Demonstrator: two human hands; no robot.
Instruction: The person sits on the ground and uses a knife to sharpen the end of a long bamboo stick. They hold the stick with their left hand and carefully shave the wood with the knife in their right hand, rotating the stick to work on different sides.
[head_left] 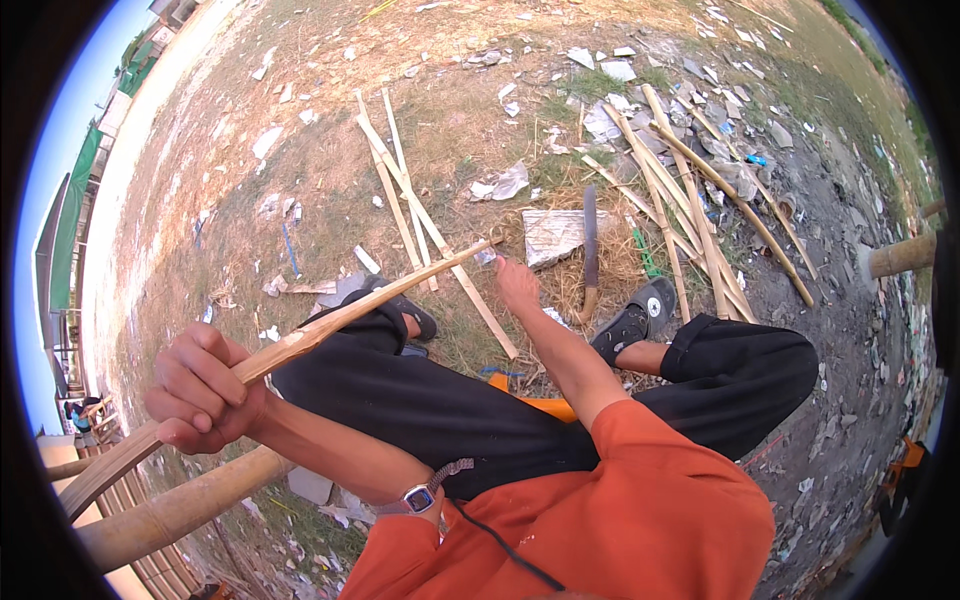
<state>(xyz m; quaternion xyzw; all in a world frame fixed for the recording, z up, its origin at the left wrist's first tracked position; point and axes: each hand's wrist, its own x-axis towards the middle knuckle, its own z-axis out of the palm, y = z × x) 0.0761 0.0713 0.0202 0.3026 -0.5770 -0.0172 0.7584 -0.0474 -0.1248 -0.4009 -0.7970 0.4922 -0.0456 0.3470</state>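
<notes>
My left hand (208,392) is wrapped round a long wooden stick (340,318), which slants from the lower left up to the middle. Pale shaved patches show along the stick. My right hand (517,286) is closed close to the stick's far tip; what its fingers hold, if anything, is too small to make out. Right of that hand, a machete (590,235) with a dark blade and a wooden handle lies on the ground, beside a pale flat block (553,235).
Split wooden strips (425,215) lie crossed ahead, left of centre. More strips and poles (690,200) are heaped at the right. Thick bamboo poles (190,508) stand at the lower left. Litter and dry grass cover the ground around my sandalled feet (635,322).
</notes>
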